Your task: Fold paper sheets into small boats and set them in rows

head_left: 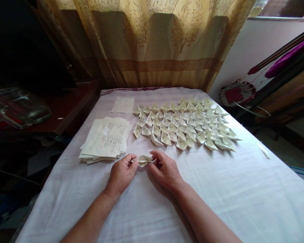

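Note:
A small folded paper boat (143, 161) is held between my two hands just above the cloth. My left hand (122, 172) pinches its left tip between thumb and fingers. At the opposite tip, my right hand (166, 168) grips with thumb and forefinger. Beyond my hands, several rows of finished paper boats (181, 128) stand close together on the right half of the table. Left of them lies a stack of paper sheets (105, 138) with handwriting on the top one. A single blank sheet (123, 105) rests behind the stack.
White cloth (152, 209) covers the table. A patterned curtain (152, 40) hangs at its far edge. To the left, a dark wooden cabinet (76, 104) holds a clear plastic-wrapped item (20, 106). A small white strip (263, 150) lies near the right edge; a bag (238, 92) hangs beyond.

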Demonstrator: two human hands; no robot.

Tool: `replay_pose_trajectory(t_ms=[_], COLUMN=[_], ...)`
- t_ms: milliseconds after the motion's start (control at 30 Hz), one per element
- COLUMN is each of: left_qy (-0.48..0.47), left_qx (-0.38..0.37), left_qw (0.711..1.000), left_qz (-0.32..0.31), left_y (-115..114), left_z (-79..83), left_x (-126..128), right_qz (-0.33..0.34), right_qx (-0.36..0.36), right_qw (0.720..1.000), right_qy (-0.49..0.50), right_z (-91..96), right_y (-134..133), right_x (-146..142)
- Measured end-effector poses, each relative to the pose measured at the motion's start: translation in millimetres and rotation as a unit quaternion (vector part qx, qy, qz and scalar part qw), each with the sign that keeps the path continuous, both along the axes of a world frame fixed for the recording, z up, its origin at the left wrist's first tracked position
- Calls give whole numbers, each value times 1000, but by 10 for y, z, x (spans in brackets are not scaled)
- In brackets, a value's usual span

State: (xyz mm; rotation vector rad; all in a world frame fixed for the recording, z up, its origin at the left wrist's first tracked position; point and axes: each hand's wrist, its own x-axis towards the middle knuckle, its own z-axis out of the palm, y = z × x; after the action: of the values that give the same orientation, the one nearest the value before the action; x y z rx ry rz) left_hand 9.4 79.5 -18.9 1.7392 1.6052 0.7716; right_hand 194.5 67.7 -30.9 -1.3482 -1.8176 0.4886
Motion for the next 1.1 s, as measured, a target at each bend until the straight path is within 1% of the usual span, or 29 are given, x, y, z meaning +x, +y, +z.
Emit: replay_pose_trajectory(t_ms=[67, 167, 233, 333, 400, 500, 667, 767, 867, 967, 1100], left_qy=[-4, -28, -52, -70, -58, -13, 42, 70, 86, 57, -44], left_qx=[-1, -13, -22, -22, -15, -5, -9, -6, 4, 6, -12], left_qw=[1000, 1000, 998, 997, 998, 1000, 999, 997, 996, 998, 999], left_qz=[-4, 1, 8, 8, 7, 6, 5, 16, 22, 18, -3], left_y=[2, 5, 8, 14, 20, 30, 42, 47, 52, 59, 65], left_z=[4, 9, 3, -19, -28, -11, 39, 37, 30, 34, 40], left_x=[-1, 2, 3, 6, 10, 20, 43, 65, 82, 63, -23], right_qz=[23, 63, 69, 60, 53, 54, 80, 101, 102, 94, 60], right_qx=[27, 60, 58, 44, 42, 41, 42, 48, 51, 55, 69], right_qw=[999, 995, 993, 993, 992, 991, 989, 987, 987, 987, 988], right_qy=[-7, -52, -76, -96, -107, -119, -116, -113, -112, -116, -124], right_z=[-2, -2, -2, -8, -14, -13, 12, 25, 28, 24, 29], right_y=[-11, -12, -6, -2, -5, -11, -19, -24, -30, -36, -72], right_x=[16, 49, 60, 52, 38, 22, 22, 13, 0, -1, 31])
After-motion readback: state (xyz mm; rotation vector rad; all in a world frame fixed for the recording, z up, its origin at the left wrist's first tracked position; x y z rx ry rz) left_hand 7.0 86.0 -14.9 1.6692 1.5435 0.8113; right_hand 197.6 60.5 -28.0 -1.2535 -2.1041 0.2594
